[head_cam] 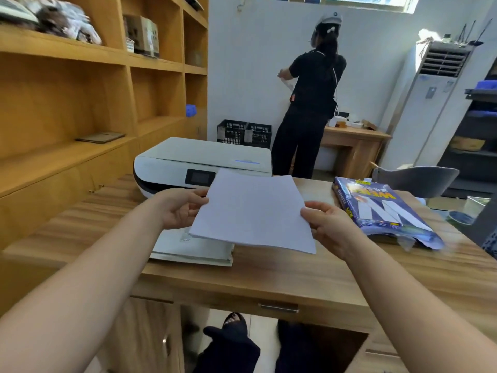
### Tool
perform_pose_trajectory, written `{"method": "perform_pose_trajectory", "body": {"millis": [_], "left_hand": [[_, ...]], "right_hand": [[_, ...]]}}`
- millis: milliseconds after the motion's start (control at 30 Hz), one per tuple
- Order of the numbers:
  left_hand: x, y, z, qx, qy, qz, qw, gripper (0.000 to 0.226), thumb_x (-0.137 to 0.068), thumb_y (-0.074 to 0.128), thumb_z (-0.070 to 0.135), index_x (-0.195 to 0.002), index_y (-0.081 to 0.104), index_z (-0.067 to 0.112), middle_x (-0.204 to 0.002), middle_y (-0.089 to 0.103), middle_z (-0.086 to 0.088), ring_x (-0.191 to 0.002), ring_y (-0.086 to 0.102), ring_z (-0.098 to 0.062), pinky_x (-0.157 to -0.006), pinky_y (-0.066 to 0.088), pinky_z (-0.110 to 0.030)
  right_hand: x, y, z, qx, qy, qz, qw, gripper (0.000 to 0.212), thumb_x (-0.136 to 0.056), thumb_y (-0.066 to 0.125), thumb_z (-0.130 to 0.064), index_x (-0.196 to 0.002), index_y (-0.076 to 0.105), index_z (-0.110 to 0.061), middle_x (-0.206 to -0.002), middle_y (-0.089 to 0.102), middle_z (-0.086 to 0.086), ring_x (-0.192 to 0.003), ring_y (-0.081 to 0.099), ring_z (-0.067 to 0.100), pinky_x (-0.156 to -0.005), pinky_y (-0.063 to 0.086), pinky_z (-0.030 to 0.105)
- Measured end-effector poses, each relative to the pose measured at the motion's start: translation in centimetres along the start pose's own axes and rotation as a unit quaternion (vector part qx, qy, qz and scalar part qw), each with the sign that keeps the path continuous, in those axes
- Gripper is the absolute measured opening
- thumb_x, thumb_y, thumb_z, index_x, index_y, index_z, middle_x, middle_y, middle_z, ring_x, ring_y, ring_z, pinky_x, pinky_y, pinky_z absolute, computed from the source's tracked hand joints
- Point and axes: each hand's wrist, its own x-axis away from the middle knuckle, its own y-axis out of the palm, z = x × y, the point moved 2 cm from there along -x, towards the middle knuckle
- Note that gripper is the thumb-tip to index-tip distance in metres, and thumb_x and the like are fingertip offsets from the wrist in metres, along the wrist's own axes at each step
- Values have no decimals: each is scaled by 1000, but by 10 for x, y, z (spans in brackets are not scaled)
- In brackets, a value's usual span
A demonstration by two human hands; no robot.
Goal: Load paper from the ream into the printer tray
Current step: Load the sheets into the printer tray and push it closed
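Note:
I hold a thin stack of white paper [252,211] flat in the air over the desk, in front of the white printer [199,160]. My left hand [180,208] grips its left edge and my right hand [328,224] grips its right edge. Under the paper, the printer's pulled-out tray [188,249] lies on the desk, partly hidden by the sheets. The blue paper ream [382,211], its wrapper torn open at the near end, lies to the right on the desk.
The wooden desk [269,273] has a drawer below its front edge. Wooden shelves [80,103] line the left wall. A person in black [312,98] stands at a small table behind the printer. A grey chair [416,179] sits beyond the ream.

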Motion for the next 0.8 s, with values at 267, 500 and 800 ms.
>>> {"method": "perform_pose_trajectory", "body": {"millis": [267, 500, 800], "left_hand": [[13, -44, -8, -5, -7, 23, 1000, 31, -91, 56, 1, -119, 63, 14, -111, 73, -10, -103, 69, -25, -74, 60, -37], [22, -89, -26, -1, -39, 63, 997, 37, -91, 58, 2, -124, 60, 17, -112, 72, -11, -92, 71, -25, -53, 61, -34], [29, -126, -45, 0, -51, 79, 996, 38, -90, 57, 0, -124, 60, 17, -110, 73, -11, -81, 74, -23, -67, 57, -42]], "right_hand": [[-4, 34, 20, 1, 12, -24, 1000, 35, -86, 68, -3, -118, 53, -3, -109, 70, 19, -92, 72, 31, -73, 58, 37], [3, 78, 43, 27, 46, -52, 997, 35, -84, 70, -4, -115, 53, -11, -110, 66, 15, -96, 70, 31, -84, 59, 45], [12, 106, 67, 94, 32, -75, 992, 34, -84, 71, -9, -113, 53, -14, -107, 68, 12, -90, 72, 26, -79, 60, 40]]}}
